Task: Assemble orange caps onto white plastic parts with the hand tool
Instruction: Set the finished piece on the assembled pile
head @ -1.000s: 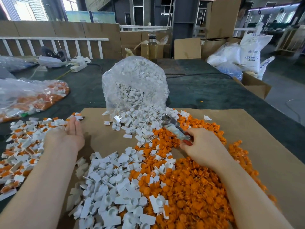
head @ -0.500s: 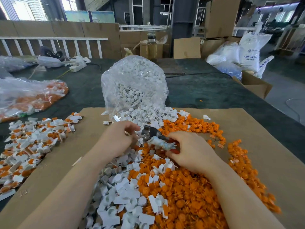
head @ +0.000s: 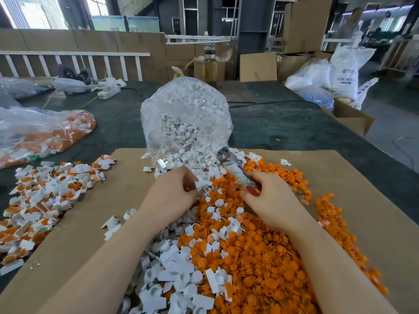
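My left hand [head: 174,191] pinches a white plastic part [head: 201,184] over the middle of the heap, fingers curled round it. To its right, my right hand [head: 267,196] grips the red handles of the hand tool [head: 235,171], whose metal jaws point up and left, away from the white part. A wide heap of loose orange caps [head: 260,257] covers the cardboard sheet [head: 374,200] under and to the right of my forearms. Loose white parts [head: 172,279] lie in a pile beneath my left forearm.
A clear bag of white parts [head: 186,118] stands open just behind my hands. Assembled white-and-orange pieces [head: 45,196] spread at the left, with a bag of more [head: 45,132] behind them. Cardboard boxes, white sacks and a bottle [head: 210,64] stand at the table's far side.
My left hand came in from the assembled pile at the left to the heap's middle and took up a white part. My right hand shifted slightly with the tool, which swung up and right.
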{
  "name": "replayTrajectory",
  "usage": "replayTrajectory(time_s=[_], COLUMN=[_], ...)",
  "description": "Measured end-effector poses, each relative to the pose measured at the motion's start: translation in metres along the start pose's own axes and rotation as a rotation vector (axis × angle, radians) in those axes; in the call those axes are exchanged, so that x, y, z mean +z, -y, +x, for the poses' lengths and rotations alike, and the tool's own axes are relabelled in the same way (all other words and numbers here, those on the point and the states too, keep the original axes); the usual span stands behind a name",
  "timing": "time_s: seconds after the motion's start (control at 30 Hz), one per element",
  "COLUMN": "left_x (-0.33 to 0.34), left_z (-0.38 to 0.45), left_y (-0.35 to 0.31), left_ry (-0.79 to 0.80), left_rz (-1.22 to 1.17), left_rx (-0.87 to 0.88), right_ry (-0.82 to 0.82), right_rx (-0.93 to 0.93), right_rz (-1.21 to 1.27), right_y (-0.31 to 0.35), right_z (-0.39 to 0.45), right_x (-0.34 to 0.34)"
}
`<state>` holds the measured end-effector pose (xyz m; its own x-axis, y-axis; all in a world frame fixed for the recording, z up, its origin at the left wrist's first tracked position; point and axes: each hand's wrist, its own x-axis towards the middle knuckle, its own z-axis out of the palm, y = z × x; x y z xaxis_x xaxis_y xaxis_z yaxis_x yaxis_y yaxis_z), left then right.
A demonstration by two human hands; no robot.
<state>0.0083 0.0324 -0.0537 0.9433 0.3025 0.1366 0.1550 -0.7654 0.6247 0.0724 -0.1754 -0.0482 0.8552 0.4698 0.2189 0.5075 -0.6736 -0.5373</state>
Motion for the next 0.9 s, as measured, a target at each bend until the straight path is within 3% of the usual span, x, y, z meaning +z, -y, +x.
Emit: replayTrajectory(time_s=[0.2,0.33,0.53,0.73,0.9], left_x=[-0.002,-0.003,0.001,-0.001,0.007], left_z=[-0.004,-0.007,-0.011,-0.010,-0.010], left_y=[-0.010,-0.019,-0.023,-0.018,-0.018], left_ry=[-0.064,-0.092,-0.128,0.127,0.051], left_rz=[-0.261,-0.156,0.303,0.207,0.170], left_rx=[-0.034,0.001,0.153,0.108,0.046], right_ry=[-0.011,-0.073,-0.089,-0.097,-0.090], right_rx=[0.006,0.008,0.026,0.038,0.034], right_rz=[0.142,0.208,0.274,0.236,0.232], right_y=[0.002,0.002,0.002,0.002,0.006], right_z=[-0.002,-0.002,-0.001,-0.002,-0.002], right_x=[0.000,0.000,0.000,0.000,-0.001])
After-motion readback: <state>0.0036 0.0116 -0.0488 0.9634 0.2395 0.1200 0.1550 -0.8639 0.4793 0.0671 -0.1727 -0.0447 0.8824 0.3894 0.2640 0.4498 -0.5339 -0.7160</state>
